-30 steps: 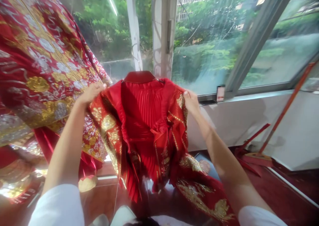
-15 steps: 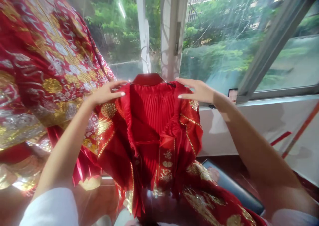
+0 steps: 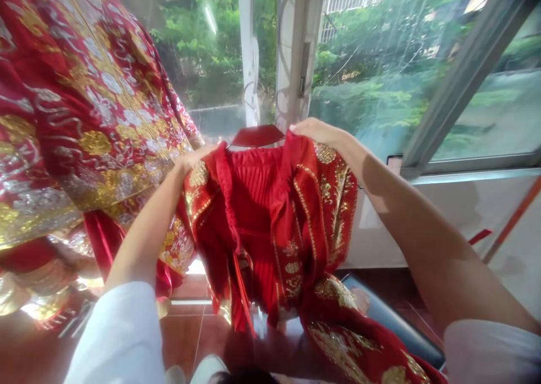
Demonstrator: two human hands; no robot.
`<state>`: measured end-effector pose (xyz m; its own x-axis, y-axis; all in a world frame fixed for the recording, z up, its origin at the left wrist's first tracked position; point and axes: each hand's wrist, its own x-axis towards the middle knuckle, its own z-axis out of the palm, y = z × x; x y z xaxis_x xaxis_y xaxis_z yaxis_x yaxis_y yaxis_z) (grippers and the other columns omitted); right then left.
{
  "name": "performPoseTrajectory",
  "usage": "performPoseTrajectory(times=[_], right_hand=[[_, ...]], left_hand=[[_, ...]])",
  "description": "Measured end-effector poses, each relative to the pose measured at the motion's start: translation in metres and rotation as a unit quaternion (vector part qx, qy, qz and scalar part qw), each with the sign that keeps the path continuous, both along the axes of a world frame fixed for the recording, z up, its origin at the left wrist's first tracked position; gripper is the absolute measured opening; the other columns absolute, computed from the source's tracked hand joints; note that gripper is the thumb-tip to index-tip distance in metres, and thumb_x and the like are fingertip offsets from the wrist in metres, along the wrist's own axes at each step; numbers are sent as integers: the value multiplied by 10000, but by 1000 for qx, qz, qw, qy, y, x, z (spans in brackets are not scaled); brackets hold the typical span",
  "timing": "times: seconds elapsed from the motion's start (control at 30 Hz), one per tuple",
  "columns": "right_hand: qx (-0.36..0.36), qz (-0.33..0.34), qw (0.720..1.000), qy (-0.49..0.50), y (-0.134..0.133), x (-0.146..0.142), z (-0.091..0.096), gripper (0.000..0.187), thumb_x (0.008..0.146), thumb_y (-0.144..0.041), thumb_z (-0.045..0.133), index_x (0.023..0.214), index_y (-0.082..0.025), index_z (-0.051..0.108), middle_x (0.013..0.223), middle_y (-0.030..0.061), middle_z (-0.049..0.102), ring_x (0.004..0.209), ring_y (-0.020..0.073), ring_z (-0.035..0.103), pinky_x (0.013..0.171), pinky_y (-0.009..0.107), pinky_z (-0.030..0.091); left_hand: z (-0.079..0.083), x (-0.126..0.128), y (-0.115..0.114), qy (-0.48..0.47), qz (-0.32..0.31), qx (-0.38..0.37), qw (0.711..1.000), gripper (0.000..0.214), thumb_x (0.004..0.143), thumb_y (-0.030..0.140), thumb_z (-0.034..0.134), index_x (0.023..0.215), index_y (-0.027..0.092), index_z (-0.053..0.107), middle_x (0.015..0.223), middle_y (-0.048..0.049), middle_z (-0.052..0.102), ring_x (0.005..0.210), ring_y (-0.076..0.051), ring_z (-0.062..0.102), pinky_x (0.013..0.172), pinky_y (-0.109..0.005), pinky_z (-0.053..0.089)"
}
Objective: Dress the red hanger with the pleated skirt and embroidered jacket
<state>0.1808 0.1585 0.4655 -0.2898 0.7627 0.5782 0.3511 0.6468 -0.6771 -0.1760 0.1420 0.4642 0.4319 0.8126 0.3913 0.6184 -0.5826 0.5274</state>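
A red dress (image 3: 262,215) with gold embroidery and beaded trim hangs in front of me, its front parted over a pleated inside. Above its neckline shows a dark red collar-like piece (image 3: 257,136), with the hook of a hanger (image 3: 252,96) rising over it. My left hand (image 3: 196,157) grips the shoulder on the left, its fingers partly hidden by cloth and blur. On the opposite shoulder my right hand (image 3: 316,131) is closed, thumb on top and fingers behind the fabric. A long gold-patterned red part (image 3: 346,339) trails down toward the lower right.
To the left hangs a larger red garment (image 3: 97,119) covered in gold and silver embroidery. Behind are sliding windows (image 3: 380,79) with a phone (image 3: 395,161) at the sill. A dark padded bench (image 3: 397,322) stands low on the right, over a red tiled floor (image 3: 181,339).
Both hands have gone from spread fingers resting at the shoulders to gripping the cloth. The shoulders are pulled up and rightward, and more of the gold-embroidered right sleeve shows.
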Motion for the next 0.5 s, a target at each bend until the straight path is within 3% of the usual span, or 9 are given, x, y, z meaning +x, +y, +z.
performPoseTrajectory(times=[0.07, 0.2, 0.27, 0.37, 0.5], right_hand=[[-16, -8, 995, -100, -5, 6, -1, 463, 857, -504, 558, 529, -182, 500, 496, -26, 437, 484, 83, 347, 502, 245, 313], [119, -158, 967, -160, -40, 27, -25, 456, 890, -513, 473, 612, -165, 572, 545, -10, 492, 527, 101, 405, 561, 256, 324], [155, -203, 955, -150, -58, 33, -44, 407, 888, -499, 477, 753, -159, 654, 634, 14, 579, 600, 131, 490, 609, 263, 359], [187, -201, 955, -116, -70, 34, -70, 361, 908, -451, 456, 884, -167, 678, 750, 38, 639, 723, 166, 560, 697, 281, 405], [178, -160, 970, 38, -60, 43, -93, 433, 909, -524, 446, 691, -180, 592, 620, 0, 517, 630, 139, 490, 640, 271, 408]], left_hand=[[2, -6, 3, 27, -6, -18, 999, 471, 637, 659, 606, 704, 195, 649, 788, -63, 695, 899, -236, 622, 865, -341, 507], [6, -17, -23, 27, 16, 14, 999, 556, 784, 677, 474, 737, 163, 678, 760, -68, 676, 809, -217, 629, 809, -363, 527], [4, -16, -42, 30, 34, 66, 997, 550, 821, 643, 468, 892, 154, 709, 863, -80, 693, 893, -225, 632, 870, -372, 505], [-6, -7, -56, 52, 59, 147, 986, 525, 779, 577, 582, 1051, 143, 701, 931, -75, 705, 927, -251, 625, 918, -394, 473], [-27, -9, -42, -70, 52, 181, 980, 502, 814, 579, 523, 932, 131, 716, 805, -46, 693, 802, -224, 617, 794, -335, 494]])
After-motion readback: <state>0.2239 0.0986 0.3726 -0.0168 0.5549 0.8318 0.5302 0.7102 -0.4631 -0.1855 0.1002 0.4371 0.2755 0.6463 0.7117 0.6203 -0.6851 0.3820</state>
